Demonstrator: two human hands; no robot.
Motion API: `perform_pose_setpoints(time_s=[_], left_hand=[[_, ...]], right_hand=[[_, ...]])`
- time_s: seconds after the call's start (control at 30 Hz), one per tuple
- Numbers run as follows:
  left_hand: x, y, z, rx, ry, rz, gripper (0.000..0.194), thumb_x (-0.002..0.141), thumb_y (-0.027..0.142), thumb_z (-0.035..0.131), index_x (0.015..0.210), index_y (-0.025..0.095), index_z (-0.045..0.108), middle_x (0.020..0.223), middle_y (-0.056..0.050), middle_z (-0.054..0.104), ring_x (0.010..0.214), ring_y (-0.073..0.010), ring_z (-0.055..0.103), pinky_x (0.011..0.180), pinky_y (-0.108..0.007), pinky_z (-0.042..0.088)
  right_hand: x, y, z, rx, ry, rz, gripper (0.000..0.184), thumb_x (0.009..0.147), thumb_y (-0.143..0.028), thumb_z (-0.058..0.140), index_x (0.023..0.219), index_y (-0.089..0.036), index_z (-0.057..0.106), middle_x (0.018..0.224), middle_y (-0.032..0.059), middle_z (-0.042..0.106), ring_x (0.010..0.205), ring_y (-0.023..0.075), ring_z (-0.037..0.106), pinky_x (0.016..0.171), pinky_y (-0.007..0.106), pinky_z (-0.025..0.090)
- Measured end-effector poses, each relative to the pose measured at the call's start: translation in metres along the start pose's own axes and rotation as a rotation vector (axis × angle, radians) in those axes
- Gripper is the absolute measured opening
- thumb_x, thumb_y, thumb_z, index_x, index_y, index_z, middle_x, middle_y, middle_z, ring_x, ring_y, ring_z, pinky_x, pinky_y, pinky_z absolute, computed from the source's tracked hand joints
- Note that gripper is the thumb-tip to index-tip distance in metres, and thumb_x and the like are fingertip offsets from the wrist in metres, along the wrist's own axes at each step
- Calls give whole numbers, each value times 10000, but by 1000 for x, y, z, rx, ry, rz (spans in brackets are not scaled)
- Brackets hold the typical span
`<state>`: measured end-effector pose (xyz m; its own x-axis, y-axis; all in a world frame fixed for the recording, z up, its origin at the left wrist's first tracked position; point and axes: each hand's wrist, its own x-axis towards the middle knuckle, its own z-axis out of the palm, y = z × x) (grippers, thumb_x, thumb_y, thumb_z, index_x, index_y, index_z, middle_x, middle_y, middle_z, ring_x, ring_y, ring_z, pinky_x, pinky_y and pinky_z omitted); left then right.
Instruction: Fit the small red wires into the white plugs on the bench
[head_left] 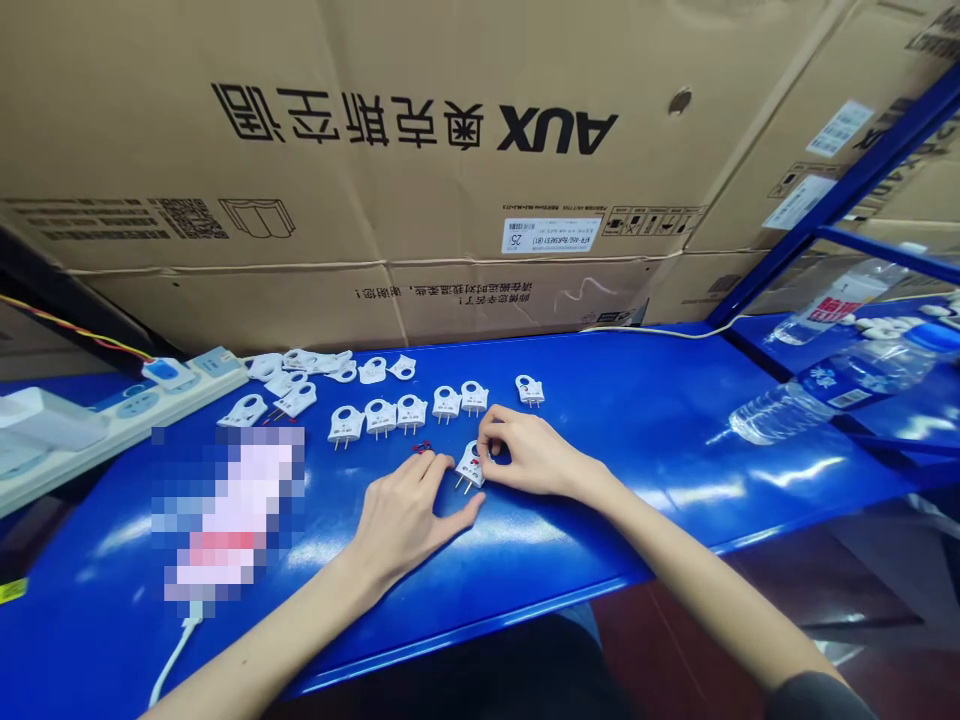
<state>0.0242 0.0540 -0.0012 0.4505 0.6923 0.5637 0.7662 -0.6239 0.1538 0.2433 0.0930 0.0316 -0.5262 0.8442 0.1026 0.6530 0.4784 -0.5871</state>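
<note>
A white two-pin plug (470, 464) with a ring-shaped handle lies on the blue shelf, its metal pins pointing toward me. My right hand (529, 452) is closed at its right side, thumb and forefinger pinching it by the ring. A small red mark shows on its face. Beside it on the left rests my left hand (409, 515), thumb spread from the fingers, holding nothing I can see. Its fingertips are next to some tiny red pieces (422, 447). Beyond my hands stands a row of similar white plugs (380, 417), with one plug (529, 390) apart on the right.
More white plugs (300, 368) are heaped at the back left, near a long power strip (135, 420). A blurred-out pink object (229, 520) with a white cable lies at left. Water bottles (832, 390) lie at right. A large cardboard box (420, 200) forms the back.
</note>
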Motion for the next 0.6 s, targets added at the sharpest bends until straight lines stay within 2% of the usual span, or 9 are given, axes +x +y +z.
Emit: perform_pose_setpoints(time_s=[0.07, 0.23, 0.4, 0.6], left_hand=[[-1, 0, 1, 34, 7, 7, 392, 905, 566, 653, 1001, 186, 652, 860, -65, 753, 734, -224, 728, 552, -288, 503], [-2, -2, 3, 79, 30, 35, 413, 916, 575, 649, 1025, 178, 665, 860, -67, 757, 747, -226, 734, 560, -293, 517], [-2, -1, 5, 50, 38, 27, 259, 941, 439, 639, 981, 184, 660, 797, -28, 740, 707, -193, 727, 547, -272, 500], [-1, -1, 4, 6, 63, 30, 217, 956, 347, 631, 1103, 187, 648, 888, -44, 774, 729, -192, 743, 579, -271, 524]], right_hand=[[0, 0, 0, 5, -4, -1, 46, 879, -221, 706, 843, -195, 694, 966, 21, 643, 754, 133, 599, 699, 265, 458], [0, -4, 0, 45, -17, 2, 50, 874, -210, 711, 829, -194, 694, 955, 26, 650, 756, 137, 605, 713, 272, 479], [0, -6, 2, 104, -30, -24, 51, 865, -195, 709, 822, -192, 684, 941, 16, 648, 777, 137, 612, 751, 276, 508], [-1, -4, 1, 115, -11, -32, 61, 895, -210, 691, 840, -189, 676, 998, 25, 623, 757, 126, 608, 771, 289, 530]])
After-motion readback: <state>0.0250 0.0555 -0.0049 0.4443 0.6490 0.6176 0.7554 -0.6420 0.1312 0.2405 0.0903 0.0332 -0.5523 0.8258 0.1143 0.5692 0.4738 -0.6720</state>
